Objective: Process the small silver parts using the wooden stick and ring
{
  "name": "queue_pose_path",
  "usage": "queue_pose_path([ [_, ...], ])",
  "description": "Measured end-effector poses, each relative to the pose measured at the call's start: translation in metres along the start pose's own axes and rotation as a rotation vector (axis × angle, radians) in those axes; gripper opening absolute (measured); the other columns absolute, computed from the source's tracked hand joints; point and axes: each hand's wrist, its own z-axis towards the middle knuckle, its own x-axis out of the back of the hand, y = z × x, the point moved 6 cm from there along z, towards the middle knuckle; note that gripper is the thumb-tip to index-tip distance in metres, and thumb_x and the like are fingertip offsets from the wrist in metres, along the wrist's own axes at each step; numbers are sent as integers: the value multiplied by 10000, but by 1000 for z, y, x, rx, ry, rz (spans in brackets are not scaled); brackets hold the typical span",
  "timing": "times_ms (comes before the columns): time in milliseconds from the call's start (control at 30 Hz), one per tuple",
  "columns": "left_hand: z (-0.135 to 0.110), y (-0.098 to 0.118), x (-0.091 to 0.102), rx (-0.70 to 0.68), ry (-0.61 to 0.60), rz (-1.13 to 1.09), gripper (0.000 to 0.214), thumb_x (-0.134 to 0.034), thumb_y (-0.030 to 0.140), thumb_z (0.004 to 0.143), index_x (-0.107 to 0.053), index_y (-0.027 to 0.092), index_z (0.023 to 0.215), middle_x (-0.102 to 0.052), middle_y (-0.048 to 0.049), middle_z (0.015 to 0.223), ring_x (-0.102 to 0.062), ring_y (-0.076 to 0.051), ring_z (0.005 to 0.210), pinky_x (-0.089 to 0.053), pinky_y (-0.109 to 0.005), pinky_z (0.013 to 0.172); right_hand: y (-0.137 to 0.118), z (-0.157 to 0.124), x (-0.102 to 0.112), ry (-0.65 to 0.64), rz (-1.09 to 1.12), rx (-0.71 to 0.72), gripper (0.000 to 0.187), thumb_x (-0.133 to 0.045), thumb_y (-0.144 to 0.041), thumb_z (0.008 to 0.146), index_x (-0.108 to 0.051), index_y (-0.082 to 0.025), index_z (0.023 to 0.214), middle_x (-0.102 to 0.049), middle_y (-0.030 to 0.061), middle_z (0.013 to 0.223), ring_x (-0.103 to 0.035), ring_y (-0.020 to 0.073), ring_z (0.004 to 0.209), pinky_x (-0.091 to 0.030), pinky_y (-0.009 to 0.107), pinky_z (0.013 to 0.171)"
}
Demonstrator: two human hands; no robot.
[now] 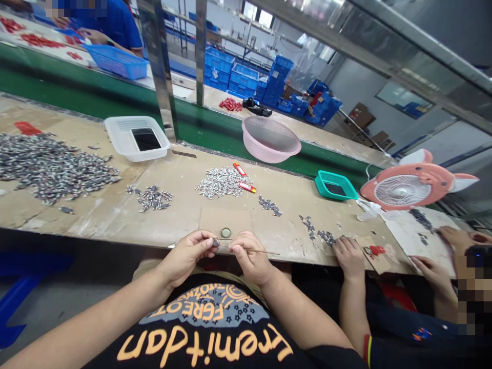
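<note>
My left hand (pixel 190 252) is closed in a pinch on a small grey metal part (pixel 216 243) at the near edge of the cardboard-covered bench (pixel 180 205). My right hand (pixel 249 256) is closed on a thin metal rod (pixel 265 251) that runs level from the part out to the right. The two hands almost touch, just above my lap. A bottle cap (pixel 226 232) lies on the bench right behind them. A heap of small grey parts (pixel 221 182) with two red pieces (pixel 246 187) lies further back.
A large spread of grey parts (pixel 49 166) covers the left. A white tray (pixel 136 137), a pink bowl (pixel 271 139), a teal tray (pixel 335 185) and a pink fan (pixel 413 187) stand behind. A co-worker's hand (pixel 348 254) works to my right. Another person sits across the green belt (pixel 96 97).
</note>
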Motion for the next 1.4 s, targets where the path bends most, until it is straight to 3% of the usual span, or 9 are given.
queue_pose_path([
  [133, 2, -1, 6, 10, 15, -41, 170, -691, 281, 757, -628, 162, 860, -628, -21, 789, -569, -111, 749, -460, -212, 674, 22, 1, 0, 16, -124, -64, 191, -446, -267, 914, -598, -202, 817, -625, 37, 754, -553, 167, 764, -449, 335, 758],
  [333, 4, -2, 9, 25, 17, -72, 176, -701, 270, 747, -627, 164, 867, -623, -19, 799, -576, -110, 751, -463, -207, 665, 46, 5, -9, -60, -325, -84, 195, -454, -251, 917, -619, -193, 831, -657, 44, 774, -550, 171, 769, -421, 341, 789],
  [533, 5, -2, 7, 38, 15, -59, 162, -688, 267, 757, -624, 168, 867, -619, -13, 797, -566, -103, 738, -450, -201, 655, 29, 5, -1, 23, -126, -99, 203, -442, -269, 918, -597, -203, 805, -617, 36, 744, -548, 167, 755, -442, 334, 747],
  [667, 4, -2, 6, 41, 16, -29, 162, -680, 284, 762, -634, 172, 869, -619, -9, 784, -555, -104, 730, -443, -204, 658, 12, 4, -3, 9, 4, -87, 192, -436, -262, 916, -593, -210, 821, -611, 33, 757, -554, 165, 760, -456, 338, 750],
  [1200, 2, 1, 4, 38, 14, -20, 178, -691, 296, 741, -641, 168, 855, -631, -22, 761, -560, -126, 713, -439, -229, 657, 9, 4, -10, -13, 1, -67, 183, -438, -265, 917, -591, -209, 833, -609, 32, 757, -553, 163, 762, -461, 335, 753],
  [1400, 2, 2, 2, -25, 10, 125, 187, -668, 319, 758, -645, 171, 870, -637, -30, 800, -553, -138, 728, -436, -260, 696, 3, 7, -11, -11, 7, -48, 184, -441, -265, 917, -596, -215, 832, -630, 33, 762, -564, 165, 768, -462, 340, 768],
])
